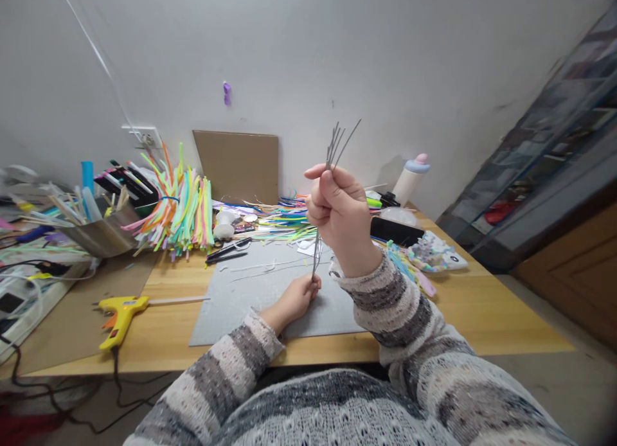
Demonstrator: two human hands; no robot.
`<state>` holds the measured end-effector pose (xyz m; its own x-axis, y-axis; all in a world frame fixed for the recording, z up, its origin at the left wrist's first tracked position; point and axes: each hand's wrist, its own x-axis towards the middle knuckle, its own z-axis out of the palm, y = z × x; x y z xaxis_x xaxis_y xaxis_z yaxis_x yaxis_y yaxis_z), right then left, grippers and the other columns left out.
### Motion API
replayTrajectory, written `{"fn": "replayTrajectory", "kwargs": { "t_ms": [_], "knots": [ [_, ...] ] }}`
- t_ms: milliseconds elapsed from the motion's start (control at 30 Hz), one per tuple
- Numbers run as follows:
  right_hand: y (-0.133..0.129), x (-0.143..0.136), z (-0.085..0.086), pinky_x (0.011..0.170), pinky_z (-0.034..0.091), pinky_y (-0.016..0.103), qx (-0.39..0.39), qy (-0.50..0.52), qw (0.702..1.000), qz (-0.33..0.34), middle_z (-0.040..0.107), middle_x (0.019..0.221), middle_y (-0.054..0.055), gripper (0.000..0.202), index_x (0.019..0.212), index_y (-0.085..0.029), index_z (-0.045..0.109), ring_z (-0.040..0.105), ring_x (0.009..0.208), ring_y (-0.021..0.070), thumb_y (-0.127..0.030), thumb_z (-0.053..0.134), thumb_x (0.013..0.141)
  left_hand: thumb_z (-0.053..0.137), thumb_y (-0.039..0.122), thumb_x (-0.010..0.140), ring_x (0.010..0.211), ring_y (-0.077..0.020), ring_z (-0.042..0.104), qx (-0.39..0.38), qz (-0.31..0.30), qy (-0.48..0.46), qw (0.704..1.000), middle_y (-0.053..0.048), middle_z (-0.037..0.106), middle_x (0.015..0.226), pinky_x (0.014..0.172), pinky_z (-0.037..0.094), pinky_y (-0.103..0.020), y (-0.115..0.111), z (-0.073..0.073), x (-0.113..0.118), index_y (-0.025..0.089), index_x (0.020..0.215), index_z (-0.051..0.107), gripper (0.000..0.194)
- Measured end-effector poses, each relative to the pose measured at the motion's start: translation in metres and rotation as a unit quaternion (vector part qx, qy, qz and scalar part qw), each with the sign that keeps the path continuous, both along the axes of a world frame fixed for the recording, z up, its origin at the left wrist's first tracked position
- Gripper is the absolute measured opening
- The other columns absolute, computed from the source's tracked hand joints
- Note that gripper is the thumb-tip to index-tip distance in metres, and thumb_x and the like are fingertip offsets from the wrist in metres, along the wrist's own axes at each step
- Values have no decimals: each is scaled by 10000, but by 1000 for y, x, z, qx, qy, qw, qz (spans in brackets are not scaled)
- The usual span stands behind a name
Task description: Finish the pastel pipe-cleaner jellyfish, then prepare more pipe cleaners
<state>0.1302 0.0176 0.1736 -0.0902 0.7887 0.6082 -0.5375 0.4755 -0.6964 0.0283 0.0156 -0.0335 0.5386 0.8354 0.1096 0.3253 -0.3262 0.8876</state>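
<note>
Raised above the table, my right hand (pixel 339 205) is closed around a bundle of thin grey wires (pixel 315 256). Their upper ends fan out over my thumb and fingertips. Lower down, near the grey cutting mat (pixel 270 317), my left hand (pixel 299 295) pinches the bottom of the same bundle. The wires run nearly upright between both hands. A few loose thin wires (pixel 270 269) and a white strip lie flat on the mat, left of the bundle. Black pens (pixel 229 253) rest at the mat's upper left.
A yellow glue gun (pixel 123 317) lies left of the mat, its black cord hanging off the edge. Behind stand a bundle of colourful pipe cleaners (pixel 178 214) and a metal holder (pixel 103 234). To the right are a black phone (pixel 396 231) and a white bottle (pixel 409 181).
</note>
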Motion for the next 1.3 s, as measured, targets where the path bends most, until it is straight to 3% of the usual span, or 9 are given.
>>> {"fn": "replayTrajectory", "kwargs": {
  "t_ms": [433, 567, 633, 700, 800, 900, 967, 1067, 1300],
  "knots": [
    [1, 6, 2, 400, 101, 236, -19, -11, 1000, -5, 185, 536, -94, 267, 867, -226, 623, 117, 433, 53, -481, 666, 800, 358, 158, 865, 638, -147, 450, 2, 10, 13, 1000, 12, 479, 642, 679, 385, -287, -3, 3, 1, 178, 763, 478, 158],
    [-4, 3, -1, 400, 118, 242, -2, -9, 999, -33, 215, 510, -91, 241, 865, -223, 649, 153, 429, 58, -456, 664, 806, 465, 164, 802, 840, -208, 548, 10, 39, 14, 999, -67, 606, 873, 829, 431, -361, -5, 10, 1, 157, 941, 547, 162],
    [-5, 2, -2, 401, 132, 243, 0, -15, 999, -42, 216, 502, -91, 236, 869, -225, 658, 167, 427, 61, -454, 657, 813, 540, 103, 694, 1077, -251, 521, 25, 59, 0, 998, -125, 578, 1156, 977, 389, -403, -6, 27, -2, 156, 1126, 512, 436],
    [-5, 2, -3, 403, 140, 243, 9, -17, 999, -41, 217, 494, -91, 226, 872, -223, 668, 174, 424, 61, -443, 648, 826, 511, 38, 640, 1240, -248, 427, 70, 100, -48, 991, -131, 477, 1329, 1078, 312, -414, -6, 56, -6, 182, 1251, 434, 632],
    [-6, 2, -4, 407, 154, 242, 24, -18, 999, -37, 234, 490, -87, 209, 873, -225, 680, 188, 424, 61, -426, 633, 843, 512, 47, 724, 1142, -218, 502, 242, 181, -218, 928, -84, 550, 1176, 1024, 376, -401, -6, 118, -11, 210, 1172, 503, 477],
    [-8, 0, -4, 405, 174, 235, 14, -26, 999, -34, 265, 498, -82, 209, 867, -226, 683, 207, 430, 63, -427, 633, 838, 567, 100, 807, 1014, -177, 565, 368, 136, -280, 876, -48, 575, 1118, 874, 470, -327, -6, 180, -10, 253, 1155, 551, 380],
    [-8, 0, -4, 399, 180, 229, 2, -26, 999, -25, 295, 512, -79, 217, 865, -222, 680, 220, 434, 60, -431, 642, 824, 584, 102, 826, 997, -165, 576, 409, 115, -295, 856, -41, 590, 1096, 820, 482, -297, -6, 207, -7, 266, 1155, 567, 369],
    [-8, 1, -4, 392, 182, 219, -10, -11, 1000, -14, 329, 527, -77, 218, 868, -215, 674, 236, 436, 54, -423, 659, 804, 583, 105, 852, 981, -168, 589, 426, 113, -286, 851, -37, 615, 1064, 780, 489, -297, -8, 222, -1, 280, 1106, 594, 308],
    [-8, 2, -5, 389, 198, 213, -16, -3, 1000, -13, 363, 524, -76, 208, 891, -210, 687, 253, 438, 52, -391, 678, 788, 591, 132, 868, 937, -163, 603, 431, 128, -286, 846, -27, 612, 1023, 749, 492, -303, -12, 217, 1, 285, 1057, 600, 243]
  ]
}}
